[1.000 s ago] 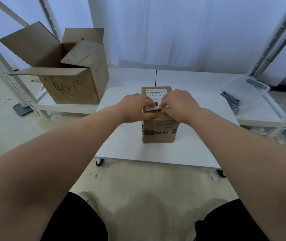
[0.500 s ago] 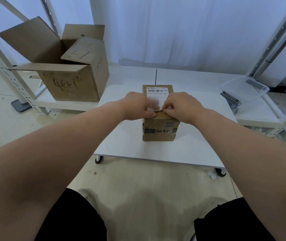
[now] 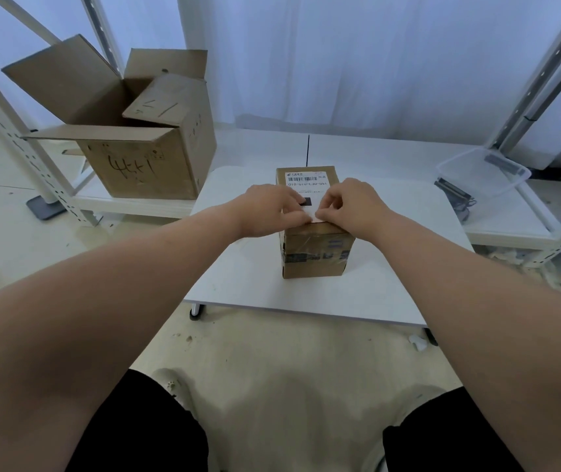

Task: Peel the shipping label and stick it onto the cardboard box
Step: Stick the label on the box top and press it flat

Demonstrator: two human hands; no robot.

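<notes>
A small taped cardboard box (image 3: 316, 253) stands upright in the middle of a low white table (image 3: 245, 267). A white shipping label (image 3: 306, 180) with a barcode lies along the box's top face, its far end flat. My left hand (image 3: 269, 209) rests on the label's near left part, fingertips at its near edge. My right hand (image 3: 354, 207) pinches the label's near edge at the box's front rim, where a small corner looks slightly lifted. Both hands hide the near half of the label.
A large open cardboard box (image 3: 143, 165) with handwriting sits on a low shelf at the left. A clear plastic container (image 3: 483, 170) lies at the right on another shelf, with dark items beside it. White metal rack posts (image 3: 23, 141) stand on both sides, with a white curtain behind.
My hands have slid a little toward the box's front rim. The label's near end has come down closer to the box top, and a dark mark on it now shows between my hands.
</notes>
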